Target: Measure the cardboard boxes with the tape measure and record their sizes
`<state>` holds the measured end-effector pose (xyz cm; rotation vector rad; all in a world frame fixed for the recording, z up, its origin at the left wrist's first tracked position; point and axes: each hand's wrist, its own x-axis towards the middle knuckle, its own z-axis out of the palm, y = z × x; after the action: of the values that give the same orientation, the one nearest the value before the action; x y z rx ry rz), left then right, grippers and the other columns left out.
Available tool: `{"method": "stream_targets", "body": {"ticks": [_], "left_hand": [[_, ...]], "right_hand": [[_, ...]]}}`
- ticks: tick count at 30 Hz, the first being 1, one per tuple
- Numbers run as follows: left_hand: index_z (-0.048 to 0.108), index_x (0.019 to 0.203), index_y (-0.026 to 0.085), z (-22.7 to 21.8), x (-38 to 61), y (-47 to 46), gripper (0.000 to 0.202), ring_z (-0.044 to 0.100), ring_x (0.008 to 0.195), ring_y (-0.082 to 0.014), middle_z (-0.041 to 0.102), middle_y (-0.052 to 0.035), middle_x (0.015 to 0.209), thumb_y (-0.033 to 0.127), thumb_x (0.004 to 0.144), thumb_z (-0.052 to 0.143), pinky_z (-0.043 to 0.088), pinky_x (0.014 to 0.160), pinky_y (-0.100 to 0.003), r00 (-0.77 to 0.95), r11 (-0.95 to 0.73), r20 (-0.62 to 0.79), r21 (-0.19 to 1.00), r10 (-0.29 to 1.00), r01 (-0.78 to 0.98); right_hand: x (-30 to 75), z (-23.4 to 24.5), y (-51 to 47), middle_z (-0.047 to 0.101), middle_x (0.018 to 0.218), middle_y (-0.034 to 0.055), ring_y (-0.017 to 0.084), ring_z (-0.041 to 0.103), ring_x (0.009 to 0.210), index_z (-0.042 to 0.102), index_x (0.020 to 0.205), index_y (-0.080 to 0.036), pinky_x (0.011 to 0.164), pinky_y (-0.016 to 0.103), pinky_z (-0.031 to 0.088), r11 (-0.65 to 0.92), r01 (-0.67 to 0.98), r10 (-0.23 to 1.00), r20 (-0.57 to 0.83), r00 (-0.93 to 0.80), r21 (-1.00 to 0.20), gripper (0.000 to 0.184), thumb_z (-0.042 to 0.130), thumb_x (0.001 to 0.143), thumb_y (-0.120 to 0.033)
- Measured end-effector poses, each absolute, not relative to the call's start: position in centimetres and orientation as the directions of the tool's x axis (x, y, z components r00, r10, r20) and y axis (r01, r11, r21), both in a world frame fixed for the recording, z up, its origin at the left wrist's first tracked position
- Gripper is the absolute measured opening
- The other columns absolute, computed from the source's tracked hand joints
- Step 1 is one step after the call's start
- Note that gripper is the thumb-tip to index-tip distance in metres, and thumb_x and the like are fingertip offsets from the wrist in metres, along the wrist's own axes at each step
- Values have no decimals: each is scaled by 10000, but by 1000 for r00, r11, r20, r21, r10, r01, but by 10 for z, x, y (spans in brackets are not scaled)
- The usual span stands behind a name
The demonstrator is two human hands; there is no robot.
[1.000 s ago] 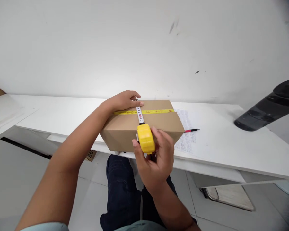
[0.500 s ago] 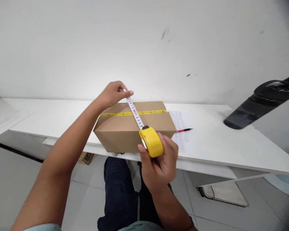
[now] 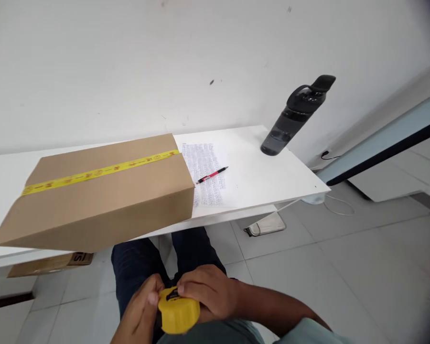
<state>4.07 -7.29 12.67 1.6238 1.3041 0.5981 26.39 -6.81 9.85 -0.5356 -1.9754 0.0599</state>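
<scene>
A yellow tape measure [image 3: 178, 313] sits low over my lap, held between both hands. My right hand [image 3: 209, 291] wraps its fingers over the case's top and right side. From the left, my left hand [image 3: 141, 313] grips the case with curled fingers. No tape shows pulled out. A brown cardboard box [image 3: 96, 193] sealed with a yellow strip of tape lies on the white table [image 3: 258, 179], above and away from both hands.
A printed sheet of paper [image 3: 206, 174] with a red and black pen [image 3: 212, 175] on it lies right of the box. A dark water bottle [image 3: 294, 117] stands at the table's far right corner. Another cardboard box [image 3: 48, 263] lies on the tiled floor under the table.
Both hands left the box and dropped to my lap with the tape measure. The blade stretched across the box is no longer out. The view swung to the right.
</scene>
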Motion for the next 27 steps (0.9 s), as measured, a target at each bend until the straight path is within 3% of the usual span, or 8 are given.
{"method": "stream_targets", "body": {"ticks": [3,6,9,14,17,22,24,27], "left_hand": [[663,862,239,69,58,-72,789,612,907,-283,665,-84,896,917,842,261,543,884,-464,267,186,-322,883,908,431],[715,1055,316,31,74,-73,964,660,1024,-341,713,-84,1064,1052,662,233,556,913,-534,327,431,-473,881,818,197],[690,1156,390,20,89,-70,757,653,1110,-330,705,-39,1171,948,664,550,542,967,-502,382,458,-481,875,789,158],[662,1074,268,42,90,-51,643,626,910,-250,662,-32,945,794,705,702,538,864,-392,502,385,-473,881,724,275],[633,1142,248,62,87,-46,632,594,901,-228,625,-47,985,787,817,573,515,832,-363,541,310,-421,906,728,288],[313,1564,242,98,119,-41,977,573,971,-254,603,-87,1157,595,732,683,481,943,-428,748,-150,-167,930,642,336],[43,1645,256,111,141,-33,1167,572,939,-237,611,-64,1139,509,718,705,480,928,-419,811,-259,-147,902,567,344],[-184,1621,280,121,166,-13,1147,548,806,-183,605,-25,1065,485,830,620,472,816,-356,812,-276,-171,885,558,376]], "right_hand": [[268,51,-85,774,982,102,182,762,828,571,1267,-146,688,256,622,739,440,666,648,-369,-510,479,575,996,-541],[273,11,-101,780,1011,99,234,770,827,631,1214,-215,692,334,644,526,536,850,428,-306,-661,531,622,914,-652],[276,-7,-109,776,1029,119,257,765,867,618,1270,-210,729,378,646,464,566,880,425,-211,-681,513,584,952,-611],[311,27,-95,762,1076,145,256,743,931,565,1383,-179,755,370,618,605,635,758,592,-274,-481,671,397,992,-698],[363,73,-57,756,1044,129,244,721,908,538,1417,-172,754,368,575,507,791,705,693,-152,-343,444,338,1091,-398],[428,137,49,725,946,128,239,657,735,473,1513,-130,658,336,440,41,996,941,338,-11,-82,486,378,1038,-173],[432,147,85,729,1020,156,230,661,768,505,1493,-150,672,319,404,26,997,988,151,-14,-72,477,436,1021,-156],[427,147,110,738,994,153,231,667,813,671,1253,-150,703,308,389,71,987,995,85,-59,-142,314,549,963,-140]]}}
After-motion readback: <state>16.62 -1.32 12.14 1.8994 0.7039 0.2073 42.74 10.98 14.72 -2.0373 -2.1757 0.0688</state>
